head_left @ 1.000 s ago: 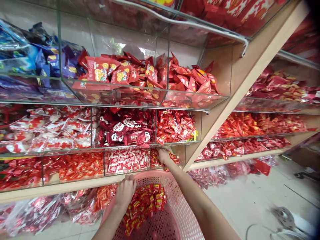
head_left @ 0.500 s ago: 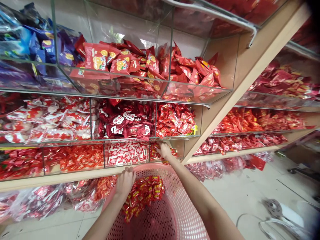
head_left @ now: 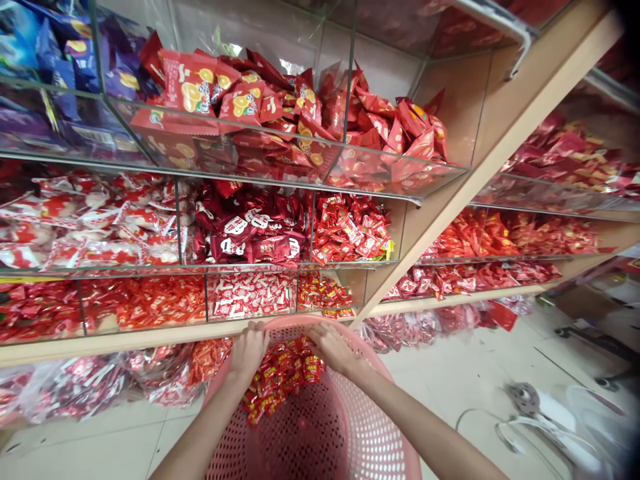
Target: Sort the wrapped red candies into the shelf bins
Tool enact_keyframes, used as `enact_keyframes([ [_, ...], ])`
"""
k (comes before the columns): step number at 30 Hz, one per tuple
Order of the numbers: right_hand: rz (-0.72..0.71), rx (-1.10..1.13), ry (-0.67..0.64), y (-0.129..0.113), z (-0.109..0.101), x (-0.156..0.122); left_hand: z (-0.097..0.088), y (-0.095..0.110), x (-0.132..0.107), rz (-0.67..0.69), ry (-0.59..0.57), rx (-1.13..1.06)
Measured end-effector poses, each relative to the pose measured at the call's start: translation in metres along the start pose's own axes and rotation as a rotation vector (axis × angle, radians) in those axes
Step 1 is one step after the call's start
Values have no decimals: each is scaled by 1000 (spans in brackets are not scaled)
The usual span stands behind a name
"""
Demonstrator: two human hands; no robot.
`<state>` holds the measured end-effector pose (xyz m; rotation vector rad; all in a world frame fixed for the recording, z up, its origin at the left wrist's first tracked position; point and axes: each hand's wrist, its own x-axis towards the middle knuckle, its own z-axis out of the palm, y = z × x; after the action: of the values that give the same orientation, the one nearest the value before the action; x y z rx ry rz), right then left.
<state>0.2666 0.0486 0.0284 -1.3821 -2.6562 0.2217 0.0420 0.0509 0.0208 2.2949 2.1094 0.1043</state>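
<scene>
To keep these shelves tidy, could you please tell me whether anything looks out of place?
Perhaps: a few red packets lie at the front edge of the bottom bin beyond the basket, apart from the heap behind, as if strayed.

Soft, fairly bright light comes with a small white glare (head_left: 290,67) at twelve o'clock, a dim top shelf (head_left: 395,27) at one and pale bright holes in the pink basket (head_left: 375,407) at five, while a white object (head_left: 555,408) at four is smeared and a blurred black edge (head_left: 627,40) fills the corner at two o'clock.
</scene>
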Motion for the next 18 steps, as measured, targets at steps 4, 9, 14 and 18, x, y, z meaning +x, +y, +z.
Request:
enact_keyframes([
  [4, -72, -116, -59, -4, 4, 13, -1, 1, -1, -3, -4, -2],
  [9, -133, -241, -71, -8, 18, 27, 0, 1, 0, -12, -1, 5],
  [14, -128, -264, -36, -7, 31, 30, 1, -1, 0, -17, 0, -14],
  [18, -124, -185, 43, -7, 14, 32, 3, -1, 0, -11, 13, -8],
])
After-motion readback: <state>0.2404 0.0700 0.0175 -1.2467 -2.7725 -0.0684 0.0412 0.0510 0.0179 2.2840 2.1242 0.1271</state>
